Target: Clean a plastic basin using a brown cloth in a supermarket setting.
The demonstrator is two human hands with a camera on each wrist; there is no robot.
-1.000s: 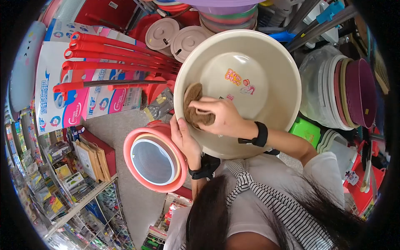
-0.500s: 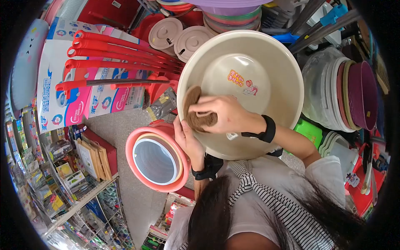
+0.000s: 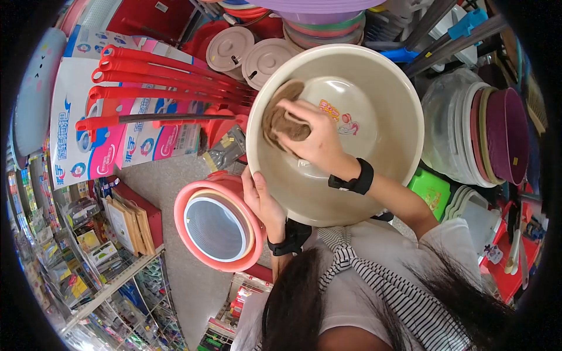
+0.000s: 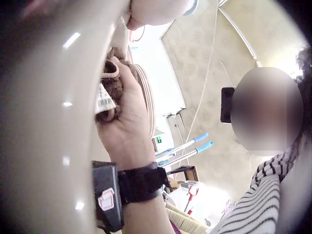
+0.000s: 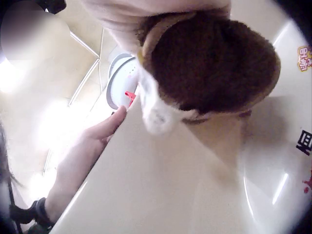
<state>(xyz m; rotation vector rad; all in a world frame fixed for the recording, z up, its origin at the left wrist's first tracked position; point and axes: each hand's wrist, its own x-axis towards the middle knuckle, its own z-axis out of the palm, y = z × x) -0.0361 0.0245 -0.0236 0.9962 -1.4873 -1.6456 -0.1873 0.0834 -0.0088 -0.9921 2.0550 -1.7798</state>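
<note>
In the head view a large beige basin (image 3: pixel 380 158) faces up, with printed stickers on its bottom. My right hand (image 3: pixel 319 137) grips a fuzzy brown cloth (image 3: pixel 293 127) against the basin's upper left inner wall. The left wrist view shows a loop and white tag on the cloth (image 4: pixel 113 90), with the right hand (image 4: pixel 127 117) round it. Seen from the right wrist, the cloth (image 5: pixel 209 63) fills the upper middle. My left hand (image 3: pixel 266 202) holds the basin's lower left rim, thumb and fingers at the edge; part of it is hidden.
Pink and white nested tubs (image 3: pixel 216 228) stand left below the basin. Red-handled poles (image 3: pixel 140 90) lie beyond, before printed boxes (image 3: pixel 73 117). Stacked basins (image 3: pixel 508 131) are at right, lidded pails (image 3: pixel 266 61) behind, and a goods rack (image 3: pixel 111 286) at lower left.
My right hand and the cloth have moved up along the basin's left inner wall, away from the left hand. The left hand stays at the rim.
</note>
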